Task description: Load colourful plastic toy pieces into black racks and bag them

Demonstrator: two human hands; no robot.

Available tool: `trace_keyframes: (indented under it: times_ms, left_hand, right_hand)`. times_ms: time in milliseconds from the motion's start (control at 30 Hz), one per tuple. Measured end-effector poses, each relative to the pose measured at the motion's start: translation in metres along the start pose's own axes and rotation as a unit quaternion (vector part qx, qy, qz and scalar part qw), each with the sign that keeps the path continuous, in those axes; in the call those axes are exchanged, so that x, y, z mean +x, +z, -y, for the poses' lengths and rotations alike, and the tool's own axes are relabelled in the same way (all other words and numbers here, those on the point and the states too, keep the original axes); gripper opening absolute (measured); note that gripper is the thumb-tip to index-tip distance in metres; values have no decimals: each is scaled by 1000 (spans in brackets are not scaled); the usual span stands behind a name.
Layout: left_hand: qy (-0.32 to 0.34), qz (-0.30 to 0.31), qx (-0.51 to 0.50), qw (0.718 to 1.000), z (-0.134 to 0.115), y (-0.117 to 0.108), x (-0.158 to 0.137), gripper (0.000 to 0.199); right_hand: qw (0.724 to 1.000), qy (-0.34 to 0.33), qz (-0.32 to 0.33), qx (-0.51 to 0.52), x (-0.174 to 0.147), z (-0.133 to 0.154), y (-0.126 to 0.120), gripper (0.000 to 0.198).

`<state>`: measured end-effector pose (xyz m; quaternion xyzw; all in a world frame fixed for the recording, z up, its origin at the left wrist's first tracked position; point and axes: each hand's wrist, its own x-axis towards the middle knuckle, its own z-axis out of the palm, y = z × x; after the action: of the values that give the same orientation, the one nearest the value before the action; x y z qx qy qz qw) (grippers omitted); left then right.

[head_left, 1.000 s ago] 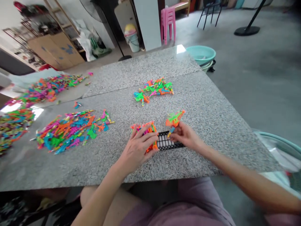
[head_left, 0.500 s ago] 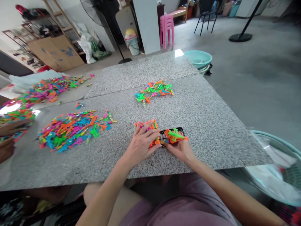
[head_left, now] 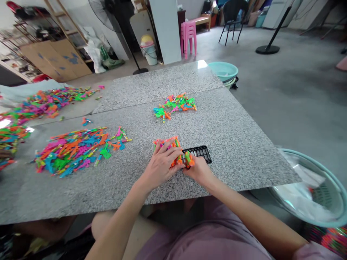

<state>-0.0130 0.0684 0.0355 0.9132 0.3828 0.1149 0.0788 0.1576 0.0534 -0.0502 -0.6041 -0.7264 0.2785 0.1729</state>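
A black plastic rack point(head_left: 204, 153) with rows of slots lies on the speckled stone table. Small orange, green and pink plastic toy guns point(head_left: 171, 143) stand packed in its left part. Over that packed row lies my left hand point(head_left: 162, 165), its fingers curved across the top and its thumb at the near side. My right hand point(head_left: 200, 169) is closed on a green and orange toy gun point(head_left: 188, 159), upright at the row's right end, close to my left thumb. My fingers hide its lower end. To the right the rack's slots show bare.
A big heap of mixed toy guns point(head_left: 76, 150) lies to the left, a smaller pile point(head_left: 176, 104) ahead. More pieces point(head_left: 51, 101) cover the far left. Beyond the table's right edge stand a pale green basket point(head_left: 340, 196) and a turquoise basin point(head_left: 223, 68).
My right hand has moved left along the rack and turned its toy gun from lying slantwise to upright beside the row. My left hand stays put. A co-worker's hands at far left have mostly withdrawn.
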Motion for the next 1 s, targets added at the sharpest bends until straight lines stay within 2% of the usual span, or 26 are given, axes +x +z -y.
trace_keyframes:
  times_ms: [133,267,367,433,467,500,533,600,667,733,800,867,1000]
  left_hand:
    - [2,-2,7,1000,1,0,1,42]
    - [20,-11,34,999,5,2,-1,43]
    - [36,-25,55,997,10,4,-2,41]
    - [46,-30,70,996,12,4,-3,41]
    - [50,-32,79,995,13,3,-3,39]
    - [53,-34,89,994,13,3,-3,38]
    - [56,-37,100,993,13,3,-4,38]
    - [72,-51,120,989,14,4,-4,43]
    - [86,-64,140,984,18,6,-5,49]
    - [96,-72,156,980,22,9,-8,52]
    - [98,-67,167,979,25,11,-10,51]
    - [97,-57,160,981,24,10,-11,52]
    - [69,-34,113,991,17,7,-9,50]
  right_hand:
    - [998,-49,42,-28,6,10,0,25]
    - [997,-59,44,-20,0,12,1,40]
    - [983,-139,116,35,17,-5,-19,31]
    - [978,-164,122,34,49,-25,-45,20]
    - [986,-147,83,7,70,-36,-59,20]
    - [993,-108,0,-50,94,-46,-71,25]
    - [988,-76,-67,-113,120,-54,-80,31]
    - [974,-49,-135,-173,170,-63,-90,40]
    - [967,-63,-138,-205,212,-62,-88,44]
    - [958,-85,-130,-240,239,-55,-82,39]
    - [951,-103,-116,-266,246,-51,-76,33]
    - [944,-124,-109,-286,236,-55,-76,31]
    - [913,-202,-117,-336,192,-96,-95,27]
